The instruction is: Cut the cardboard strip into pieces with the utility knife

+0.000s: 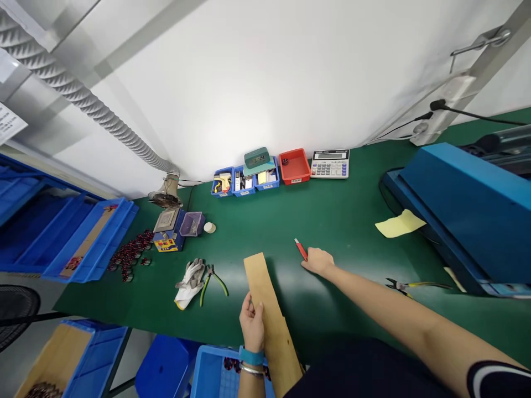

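My left hand (pixel 252 323), with a blue band and a bracelet at the wrist, holds the left edge of a long tan board (pixel 265 293), thumb on top. The board slants from the bench down toward my body. To the right, my right hand (pixel 318 261) is closed round the end of a small red-handled tool (pixel 301 249) with a pale tip, lying low over the green bench. Left of the board are green-handled pliers (pixel 211 278) and grey-white gloves (pixel 191 282).
Small blue bins (pixel 244 182), a red tray (pixel 295 167) and a calculator (pixel 330 164) line the wall. A blue machine (pixel 468 204) and cutters (pixel 400 285) are right. Dark red parts (pixel 130 253), a fume hose (pixel 103 116) and blue trays (pixel 93 237) are left.
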The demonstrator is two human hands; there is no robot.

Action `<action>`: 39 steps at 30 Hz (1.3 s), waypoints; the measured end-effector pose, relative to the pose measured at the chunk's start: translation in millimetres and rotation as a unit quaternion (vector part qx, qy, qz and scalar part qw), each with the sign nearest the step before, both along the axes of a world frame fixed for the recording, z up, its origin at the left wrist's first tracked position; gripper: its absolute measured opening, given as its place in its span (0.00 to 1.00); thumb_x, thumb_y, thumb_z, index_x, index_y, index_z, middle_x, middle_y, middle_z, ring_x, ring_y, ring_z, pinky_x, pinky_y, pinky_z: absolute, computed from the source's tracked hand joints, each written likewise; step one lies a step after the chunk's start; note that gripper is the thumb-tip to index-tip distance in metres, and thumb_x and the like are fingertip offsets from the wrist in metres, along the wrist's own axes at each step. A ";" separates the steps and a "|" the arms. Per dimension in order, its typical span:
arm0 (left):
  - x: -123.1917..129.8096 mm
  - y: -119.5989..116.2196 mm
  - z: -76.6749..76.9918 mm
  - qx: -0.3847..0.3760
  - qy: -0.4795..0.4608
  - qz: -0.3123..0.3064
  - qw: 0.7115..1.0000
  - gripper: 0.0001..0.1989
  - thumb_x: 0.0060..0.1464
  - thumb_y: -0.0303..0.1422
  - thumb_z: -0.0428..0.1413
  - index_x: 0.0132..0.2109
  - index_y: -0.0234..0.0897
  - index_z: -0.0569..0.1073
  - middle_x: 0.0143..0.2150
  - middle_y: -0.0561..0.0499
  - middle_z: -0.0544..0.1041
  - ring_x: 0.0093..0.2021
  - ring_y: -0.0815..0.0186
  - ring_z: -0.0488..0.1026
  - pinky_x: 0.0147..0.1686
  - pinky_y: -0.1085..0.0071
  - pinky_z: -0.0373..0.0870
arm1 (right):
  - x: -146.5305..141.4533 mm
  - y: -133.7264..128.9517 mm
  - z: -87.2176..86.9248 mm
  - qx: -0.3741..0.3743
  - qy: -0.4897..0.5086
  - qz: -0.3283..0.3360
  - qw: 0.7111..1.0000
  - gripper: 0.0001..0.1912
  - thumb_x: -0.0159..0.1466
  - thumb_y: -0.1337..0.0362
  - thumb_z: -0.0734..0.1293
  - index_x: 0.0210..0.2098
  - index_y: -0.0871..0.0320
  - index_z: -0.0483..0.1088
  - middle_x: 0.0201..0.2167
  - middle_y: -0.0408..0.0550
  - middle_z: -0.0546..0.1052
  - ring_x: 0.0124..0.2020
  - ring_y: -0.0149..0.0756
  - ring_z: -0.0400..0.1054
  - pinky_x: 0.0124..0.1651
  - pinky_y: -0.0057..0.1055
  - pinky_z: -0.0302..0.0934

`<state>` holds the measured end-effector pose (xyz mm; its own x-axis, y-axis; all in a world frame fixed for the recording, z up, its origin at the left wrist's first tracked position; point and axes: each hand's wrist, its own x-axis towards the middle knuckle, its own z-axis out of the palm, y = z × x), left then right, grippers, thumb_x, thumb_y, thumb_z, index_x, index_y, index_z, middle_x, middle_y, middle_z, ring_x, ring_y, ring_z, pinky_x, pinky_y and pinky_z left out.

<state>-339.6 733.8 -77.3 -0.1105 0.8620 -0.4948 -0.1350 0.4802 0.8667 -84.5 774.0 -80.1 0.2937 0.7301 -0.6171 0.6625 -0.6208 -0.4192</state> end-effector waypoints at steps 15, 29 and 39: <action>48.2 14.2 37.7 0.232 0.405 -0.309 0.828 0.13 0.53 0.35 0.50 0.44 0.35 0.70 0.41 0.42 0.78 0.40 0.58 0.75 0.42 0.64 0.71 | 30.4 -192.9 5.7 0.041 0.428 -0.158 0.889 0.13 0.62 0.56 0.58 0.39 0.60 0.62 0.30 0.45 0.72 0.29 0.28 0.69 0.34 0.25 0.62; 101.5 -9.0 20.5 0.222 0.587 -0.527 0.572 0.17 0.57 0.25 0.43 0.51 0.31 0.69 0.36 0.40 0.77 0.37 0.57 0.75 0.36 0.67 0.68 | 37.1 -197.5 1.3 0.143 0.435 -0.199 0.867 0.20 0.61 0.46 0.55 0.31 0.58 0.60 0.13 0.33 0.58 0.13 0.25 0.52 0.20 0.25 0.49; 103.1 -13.8 20.5 0.193 0.598 -0.540 0.560 0.17 0.58 0.25 0.43 0.52 0.31 0.68 0.37 0.43 0.76 0.40 0.60 0.72 0.40 0.68 0.67 | 37.1 -197.2 1.1 0.129 0.487 -0.118 0.856 0.20 0.58 0.46 0.55 0.32 0.59 0.58 0.22 0.40 0.63 0.19 0.25 0.56 0.24 0.26 0.50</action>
<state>-236.6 720.0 -56.9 0.5255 0.7622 -0.3779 0.8409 -0.5328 0.0948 -47.4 576.8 -79.1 -0.1099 0.8706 -0.4796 -0.2104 -0.4919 -0.8448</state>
